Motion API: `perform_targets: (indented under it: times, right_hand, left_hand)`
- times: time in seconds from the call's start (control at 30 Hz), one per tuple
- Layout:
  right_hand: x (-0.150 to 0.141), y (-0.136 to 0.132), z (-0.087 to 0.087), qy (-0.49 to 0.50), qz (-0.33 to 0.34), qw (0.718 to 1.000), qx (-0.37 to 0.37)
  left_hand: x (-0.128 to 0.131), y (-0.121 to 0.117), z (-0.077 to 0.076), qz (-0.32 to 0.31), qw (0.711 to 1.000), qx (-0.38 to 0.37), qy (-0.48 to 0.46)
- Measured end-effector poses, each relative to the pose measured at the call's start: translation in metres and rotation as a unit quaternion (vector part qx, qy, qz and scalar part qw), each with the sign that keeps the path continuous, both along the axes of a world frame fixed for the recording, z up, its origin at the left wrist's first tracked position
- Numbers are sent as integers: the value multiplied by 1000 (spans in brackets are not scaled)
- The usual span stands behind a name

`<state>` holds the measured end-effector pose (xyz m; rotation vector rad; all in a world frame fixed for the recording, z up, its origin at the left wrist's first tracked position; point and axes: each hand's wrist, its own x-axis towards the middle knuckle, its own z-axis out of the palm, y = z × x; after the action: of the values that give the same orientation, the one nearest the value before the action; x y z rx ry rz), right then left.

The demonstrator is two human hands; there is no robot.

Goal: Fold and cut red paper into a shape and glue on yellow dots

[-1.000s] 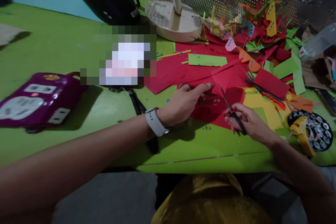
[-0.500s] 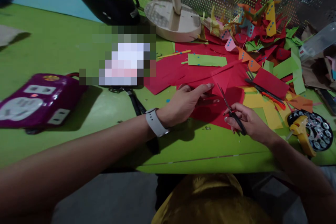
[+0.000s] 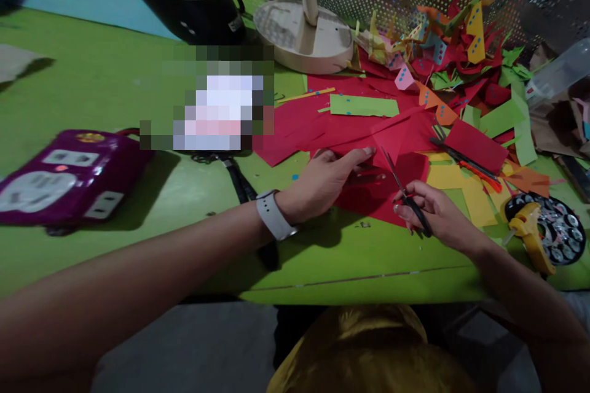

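My left hand (image 3: 322, 179), with a pale watch on its wrist, pinches a red paper piece (image 3: 391, 141) between the thumb on top and the fingers below. My right hand (image 3: 437, 214) is closed round the black handles of a pair of scissors (image 3: 420, 216), fingers through the loops. The narrow blades point up and left, their tips at the lower edge of the held paper; whether they touch it I cannot tell. Beneath both hands a red sheet (image 3: 410, 175) lies on the green table (image 3: 359, 264).
Colourful paper scraps (image 3: 433, 52) are heaped at the back right. Another pair of scissors (image 3: 465, 156) lies right of my hands, near a yellow glue gun (image 3: 530, 230). Leftward sit a purple socket box (image 3: 83, 172), a blurred-out bright screen (image 3: 221, 107), a dark tumbler (image 3: 203, 6) and a white stand base (image 3: 322, 52).
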<state>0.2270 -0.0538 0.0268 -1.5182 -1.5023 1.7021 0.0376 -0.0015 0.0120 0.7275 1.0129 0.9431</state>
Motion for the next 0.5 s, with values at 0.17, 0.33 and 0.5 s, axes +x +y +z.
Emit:
perform_targets:
  times: [0.17,0.33,0.5]
  right_hand:
    - [0,0,0,4,-4,1000,4]
    - [-1,0,-2,22,-14,1000,-2]
    - [-2,1,-1,26,-19,999,-2]
  left_hand:
    - [-1,2,-2,3,1000,24,18]
    - [-1,3,-5,5,999,40,35]
    - [-2,3,-7,-4,999,38,0]
